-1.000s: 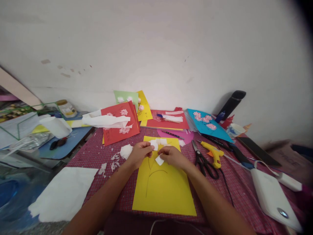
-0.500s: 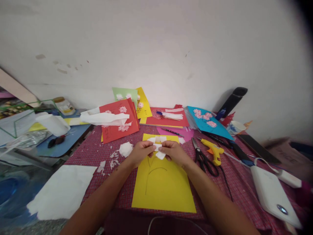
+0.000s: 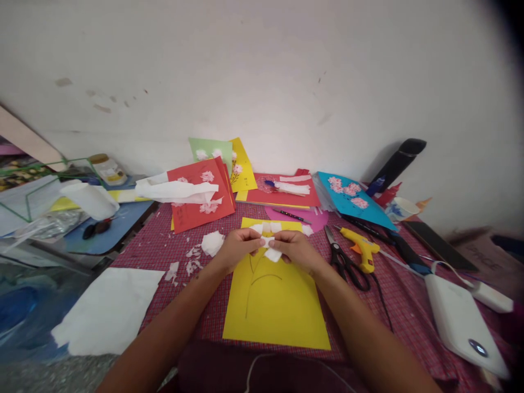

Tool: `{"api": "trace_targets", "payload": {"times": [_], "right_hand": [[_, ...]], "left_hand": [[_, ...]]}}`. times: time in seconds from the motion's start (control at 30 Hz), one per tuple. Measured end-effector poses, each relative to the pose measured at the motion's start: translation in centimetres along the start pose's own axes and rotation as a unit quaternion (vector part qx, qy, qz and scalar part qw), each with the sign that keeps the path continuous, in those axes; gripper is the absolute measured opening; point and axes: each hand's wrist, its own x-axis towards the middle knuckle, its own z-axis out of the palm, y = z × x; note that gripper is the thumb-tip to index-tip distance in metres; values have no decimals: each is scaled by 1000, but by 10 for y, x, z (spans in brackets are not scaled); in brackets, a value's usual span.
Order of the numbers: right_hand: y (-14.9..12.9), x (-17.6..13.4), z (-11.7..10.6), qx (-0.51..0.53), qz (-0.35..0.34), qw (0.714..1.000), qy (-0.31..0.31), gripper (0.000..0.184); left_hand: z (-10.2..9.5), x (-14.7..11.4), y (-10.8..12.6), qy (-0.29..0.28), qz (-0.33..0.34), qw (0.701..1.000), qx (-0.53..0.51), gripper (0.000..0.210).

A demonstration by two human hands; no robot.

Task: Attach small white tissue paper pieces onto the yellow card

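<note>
Between my two hands is a small piece of white tissue paper [image 3: 272, 254], pinched by thumbs and fingers. My left hand [image 3: 240, 248] grips its left end and my right hand [image 3: 295, 250] grips its right side. Both hands are over the upper part of a yellow sheet [image 3: 282, 311], which bears thin drawn curved lines. More small white paper pieces [image 3: 275, 225] lie along the sheet's top edge, partly hidden behind my fingers. A crumpled white tissue piece [image 3: 212, 243] rests left of the sheet, beside torn scraps [image 3: 193, 266].
Right of the sheet lie black scissors [image 3: 346, 265] and a yellow glue gun [image 3: 363, 248]. A white power bank [image 3: 462, 322] sits at the far right. Behind are red cards [image 3: 196, 218], a blue card [image 3: 360, 199] and a pen [image 3: 292, 216]. White tissue [image 3: 110, 311] hangs at the left edge.
The whole view has shifted slightly. Both hands stay in nearly the same place over the yellow sheet, still pinching the white tissue paper.
</note>
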Motion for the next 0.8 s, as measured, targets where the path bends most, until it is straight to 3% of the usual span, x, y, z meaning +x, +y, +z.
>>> {"api": "trace_targets", "payload": {"times": [0.23, 0.8], "right_hand": [[-4, 0, -2, -5, 5, 1000, 27, 27], [1, 2, 1, 7, 21, 999, 32, 27]], "left_hand": [[-1, -1, 3, -31, 3, 999, 41, 25], [-2, 0, -2, -12, 5, 999, 50, 21]]}}
